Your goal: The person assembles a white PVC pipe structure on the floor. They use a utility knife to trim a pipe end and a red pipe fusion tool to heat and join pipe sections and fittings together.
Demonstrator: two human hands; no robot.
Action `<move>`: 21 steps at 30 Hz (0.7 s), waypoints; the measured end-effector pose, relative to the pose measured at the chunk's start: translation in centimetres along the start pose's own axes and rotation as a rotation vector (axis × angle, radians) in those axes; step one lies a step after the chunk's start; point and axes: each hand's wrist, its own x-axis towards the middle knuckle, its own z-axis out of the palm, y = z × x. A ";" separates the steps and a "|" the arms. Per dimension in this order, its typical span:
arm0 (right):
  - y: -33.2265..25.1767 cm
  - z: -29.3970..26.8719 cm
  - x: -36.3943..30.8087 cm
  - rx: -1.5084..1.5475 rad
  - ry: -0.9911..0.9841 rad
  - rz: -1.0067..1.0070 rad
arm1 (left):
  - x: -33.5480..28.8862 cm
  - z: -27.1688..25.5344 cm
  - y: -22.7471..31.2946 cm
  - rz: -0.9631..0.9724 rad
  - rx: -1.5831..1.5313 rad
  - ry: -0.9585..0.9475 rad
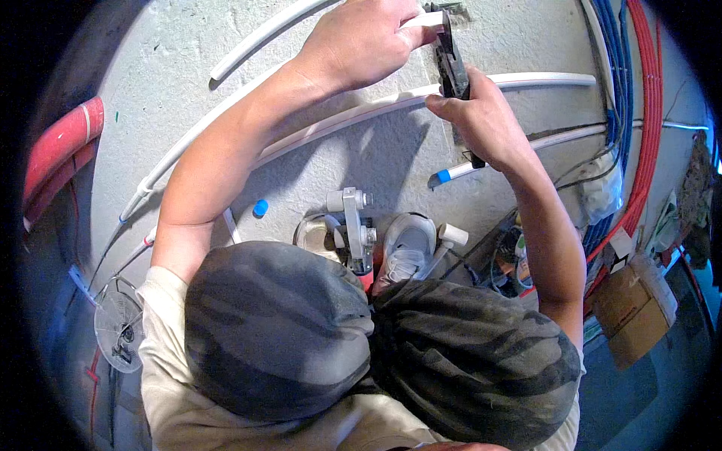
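My left hand (365,45) is closed around a white plastic pipe (426,20) at the top of the view. The pipe's end lies at the jaws of a dark pipe cutter (451,64). My right hand (485,116) grips the cutter's handles, the thumb laid along its side. Whether the blade has gone into the pipe, I cannot tell. Under my forearms, a long white pipe (353,113) with a thin red stripe curves across the floor. Near my right wrist lies another white pipe with a blue end (444,176).
Between my shoes stands a tool resembling a pipe welder (352,225), beside a white fitting (451,234). A blue cap (261,208) lies left. Red pipes (71,154) are at far left; blue cables (618,68), red cables (653,98) and a cardboard box (632,312) are right.
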 end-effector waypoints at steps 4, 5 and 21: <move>0.2 0.1 0.2 -0.054 0.028 -0.005 | -0.6 0.6 -0.3 0.206 0.211 0.186; 0.3 0.1 0.3 -0.042 0.024 0.021 | -0.7 0.7 -0.4 0.221 0.196 0.203; 3.7 1.3 1.4 0.121 0.060 -0.096 | -0.7 0.3 0.1 0.226 0.139 0.173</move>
